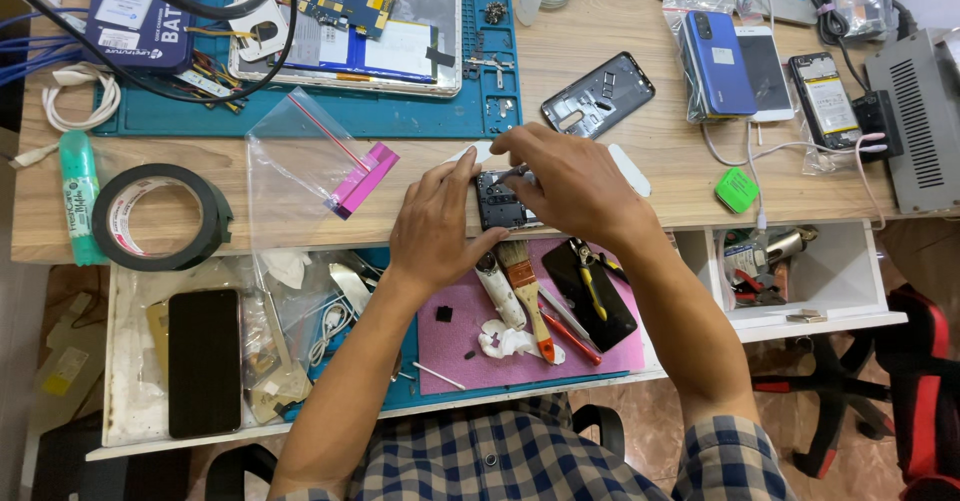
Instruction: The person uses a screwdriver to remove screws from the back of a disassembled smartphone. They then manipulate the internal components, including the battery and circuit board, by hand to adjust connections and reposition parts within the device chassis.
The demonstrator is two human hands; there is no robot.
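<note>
An opened dark phone [497,201] lies at the front edge of the wooden desk [640,151], and every place below is given from it. Its long axis runs away from the person, from the desk's front edge toward the blue mat [400,116].

The left hand [435,226] comes at the phone from its left side. The thumb stretches along the phone's left edge and the fingers curl under at the near end, so the hand steadies the body in a loose hold, not a full grip.

The right hand [570,183] arches over the phone from its right side and covers its far end. Its thumb and forefinger are pinched shut on a thin metal tool [512,173], probably tweezers, though I cannot tell for sure. The tip points left and down onto the phone's upper part. This hand is the nearer one to the working spot; the tool meets the phone across its long axis.

Just beyond the phone, to the right, lies an empty black phone frame [598,95]. To the left lies a clear zip bag [295,166] with a pink piece in it, and farther left a roll of black tape [160,216]. Nearer the person than the phone, a pink mat [455,346] in the open drawer carries a brush [525,281], cutters and a dark phone screen [590,296].
</note>
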